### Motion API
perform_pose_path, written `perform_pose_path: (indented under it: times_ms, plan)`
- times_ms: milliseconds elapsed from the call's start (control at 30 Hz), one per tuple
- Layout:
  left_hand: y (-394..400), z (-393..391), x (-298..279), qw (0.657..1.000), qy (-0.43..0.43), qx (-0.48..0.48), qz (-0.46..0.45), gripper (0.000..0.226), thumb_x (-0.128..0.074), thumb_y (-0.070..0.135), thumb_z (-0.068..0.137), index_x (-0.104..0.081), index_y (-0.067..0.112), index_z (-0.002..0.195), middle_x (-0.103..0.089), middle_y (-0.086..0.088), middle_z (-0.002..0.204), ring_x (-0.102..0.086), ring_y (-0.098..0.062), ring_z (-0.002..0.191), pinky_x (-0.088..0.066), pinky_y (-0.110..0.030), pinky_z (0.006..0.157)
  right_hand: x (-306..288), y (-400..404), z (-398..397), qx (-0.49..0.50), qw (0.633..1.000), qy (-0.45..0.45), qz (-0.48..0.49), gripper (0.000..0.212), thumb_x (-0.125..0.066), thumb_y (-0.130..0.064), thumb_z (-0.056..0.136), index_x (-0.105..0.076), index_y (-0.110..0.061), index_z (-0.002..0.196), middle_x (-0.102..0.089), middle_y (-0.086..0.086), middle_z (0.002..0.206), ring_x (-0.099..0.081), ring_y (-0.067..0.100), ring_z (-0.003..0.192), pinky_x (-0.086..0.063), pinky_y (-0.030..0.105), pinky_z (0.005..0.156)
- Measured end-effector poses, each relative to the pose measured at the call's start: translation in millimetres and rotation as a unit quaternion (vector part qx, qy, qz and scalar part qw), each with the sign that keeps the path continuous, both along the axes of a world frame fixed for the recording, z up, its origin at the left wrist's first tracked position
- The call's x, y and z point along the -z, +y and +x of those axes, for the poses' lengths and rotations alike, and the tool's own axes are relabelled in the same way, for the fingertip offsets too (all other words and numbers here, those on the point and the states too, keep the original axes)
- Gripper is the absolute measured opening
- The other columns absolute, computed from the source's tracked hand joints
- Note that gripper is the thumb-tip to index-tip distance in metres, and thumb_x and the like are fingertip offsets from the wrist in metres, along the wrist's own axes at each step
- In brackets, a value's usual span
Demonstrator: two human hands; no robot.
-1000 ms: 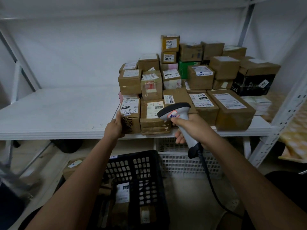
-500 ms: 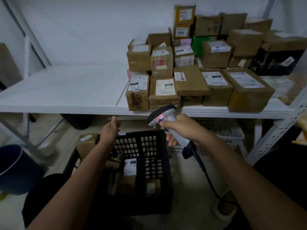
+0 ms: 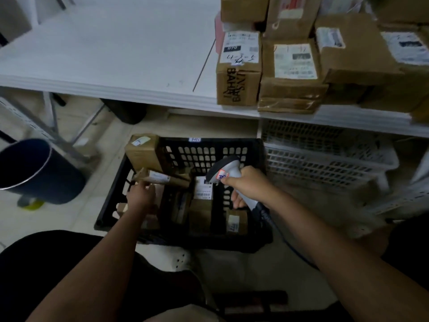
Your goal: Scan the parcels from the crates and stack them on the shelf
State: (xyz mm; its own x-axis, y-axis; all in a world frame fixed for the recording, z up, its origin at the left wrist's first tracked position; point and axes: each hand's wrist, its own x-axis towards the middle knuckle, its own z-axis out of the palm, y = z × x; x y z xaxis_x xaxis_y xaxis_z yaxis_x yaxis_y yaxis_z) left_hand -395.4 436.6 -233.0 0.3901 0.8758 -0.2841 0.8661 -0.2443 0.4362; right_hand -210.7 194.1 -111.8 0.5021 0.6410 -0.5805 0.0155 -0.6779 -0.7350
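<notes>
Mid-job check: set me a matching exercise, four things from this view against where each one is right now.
Things:
1. scanner
2. box marked BAHAT
3. dark bin
4. black crate

Places:
A. at the front edge of the white shelf
B. on the floor, left of the crate
C. gripped in the right hand
D. on the floor below the shelf, with parcels inside

Pairs: 1-C, 2-A, 3-B, 4-D

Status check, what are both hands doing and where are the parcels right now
Left hand down in black crate, reaching a small parcel, grip unclear. Right hand grips scanner above crate. Nothing blocking.
</notes>
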Motion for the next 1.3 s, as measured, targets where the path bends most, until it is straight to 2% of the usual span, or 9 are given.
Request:
perform_pose_path:
  times_ms: [167,367,600,833,967,1033,1133,1233,1300]
  plan:
    - [15.0,16.9,9.4,0.989,0.018,0.089,0.119,0.053,-0.062,0.016,0.092,-0.047,-0.003,0.139,-0.045,-0.029,0.139,-0.040,-0.046,0.128,-0.032,-0.051,0.108,16.5,25.3,1.3,-0.006,1.000,0.003,-0.022,0.043,-0.060,-0.033,0.096,-0.065,0.009,0.104,-0.072,0.020,0.070,-0.068,0.029,0.056,-0.058,0.032,0.057]
    - [15.5,49.7,24.2,0.918,0.156,0.319,0.178,0.054,-0.052,0.018,0.096,-0.038,0.012,0.148,-0.037,-0.010,0.153,-0.029,-0.030,0.143,-0.021,-0.046,0.119,24.5,37.3,3.3,-0.009,0.999,0.007,-0.039,0.042,-0.058,-0.032,0.098,-0.060,0.007,0.113,-0.070,0.015,0.065,-0.066,0.023,0.049,-0.056,0.027,0.051]
    - [31.4,53.7,33.7,0.883,0.282,0.312,0.208,0.041,-0.046,0.025,0.099,-0.050,0.020,0.139,-0.049,-0.004,0.143,-0.036,-0.027,0.137,-0.010,-0.049,0.122,31.2,33.8,10.1,0.014,0.998,0.012,-0.055,0.038,-0.059,-0.031,0.096,-0.064,0.005,0.109,-0.069,0.012,0.060,-0.067,0.024,0.050,-0.050,0.023,0.046]
    - [47.7,51.6,20.0,0.886,0.292,0.301,0.200,0.037,-0.048,0.017,0.097,-0.058,0.019,0.132,-0.049,-0.006,0.139,-0.041,-0.028,0.128,-0.034,-0.043,0.107,36.6,24.7,15.7,0.046,0.997,0.017,-0.058,0.036,-0.060,-0.032,0.096,-0.064,0.003,0.107,-0.068,0.009,0.057,-0.067,0.026,0.052,-0.051,0.026,0.049]
    - [28.1,80.1,-22.2,0.911,0.220,0.320,0.138,0.033,-0.057,0.015,0.095,-0.058,0.018,0.127,-0.058,-0.009,0.129,-0.055,-0.028,0.119,-0.048,-0.042,0.094,30.4,21.5,18.5,0.073,0.997,0.019,-0.033,0.034,-0.062,-0.030,0.095,-0.065,0.002,0.107,-0.067,0.012,0.057,-0.066,0.026,0.051,-0.049,0.026,0.046]
    - [19.0,88.2,-46.5,0.931,0.155,0.317,0.093,0.035,-0.061,0.018,0.095,-0.057,0.019,0.130,-0.059,-0.006,0.131,-0.056,-0.028,0.119,-0.049,-0.041,0.096,24.0,19.5,18.9,0.087,0.996,0.019,-0.018,0.034,-0.063,-0.030,0.094,-0.065,0.002,0.105,-0.067,0.013,0.058,-0.065,0.026,0.050,-0.049,0.026,0.046]
    - [9.9,83.6,-72.1,0.960,0.014,0.264,-0.087,0.036,-0.065,0.021,0.094,-0.058,0.014,0.129,-0.061,-0.010,0.126,-0.060,-0.027,0.109,-0.052,-0.039,0.088,9.1,11.6,21.0,0.094,0.995,0.014,0.000,0.037,-0.062,-0.032,0.095,-0.065,0.003,0.107,-0.067,0.015,0.060,-0.065,0.026,0.050,-0.051,0.028,0.048]
    - [3.3,70.0,-86.2,0.920,-0.129,0.185,-0.322,0.033,-0.068,0.008,0.090,-0.061,0.010,0.122,-0.065,-0.018,0.119,-0.067,-0.032,0.103,-0.057,-0.047,0.091,-11.3,-2.8,24.6,0.110,0.994,0.007,0.026,0.037,-0.060,-0.030,0.097,-0.063,0.005,0.109,-0.065,0.015,0.059,-0.063,0.024,0.047,-0.050,0.026,0.046]
    - [-4.9,66.6,-95.7,0.890,-0.162,0.145,-0.402,0.038,-0.067,0.000,0.089,-0.059,0.005,0.126,-0.067,-0.020,0.120,-0.069,-0.029,0.104,-0.058,-0.044,0.093,-25.8,-14.0,25.2,0.127,0.991,-0.001,0.050,0.035,-0.060,-0.028,0.097,-0.062,0.004,0.110,-0.064,0.015,0.060,-0.063,0.022,0.045,-0.048,0.024,0.043]
